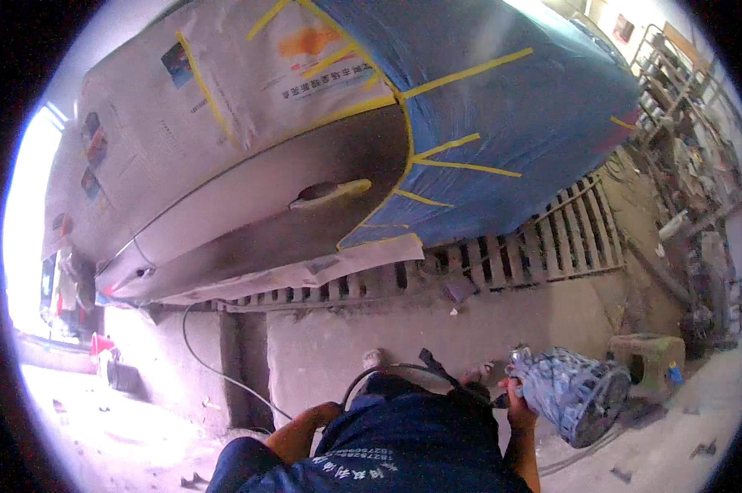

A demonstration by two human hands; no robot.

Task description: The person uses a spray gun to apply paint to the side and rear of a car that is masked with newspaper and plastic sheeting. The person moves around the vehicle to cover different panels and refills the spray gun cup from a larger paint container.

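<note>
My right hand (517, 404) grips the narrow end of a bulky device wrapped in grey-blue plastic (564, 390). Its wide round end, with a cage-like rim, points down and to the right; I cannot tell its exact kind. A black cable (404, 366) with a dark plug-like piece loops across my front between both hands. At my left waist, my left hand (328, 413) appears closed around that cable, its fingers partly hidden. Ahead stands a car with a bare dark door panel (330, 164) and handle, bordered by taped paper (264, 90) and blue plastic film (502, 107).
Slatted floor grating (543, 246) runs beneath the car. A thin grey hose (188, 337) trails from the car toward my left side. A stool-like block (646, 357) stands at right, below cluttered racks (683, 148). A red-and-white container (104, 349) sits at far left.
</note>
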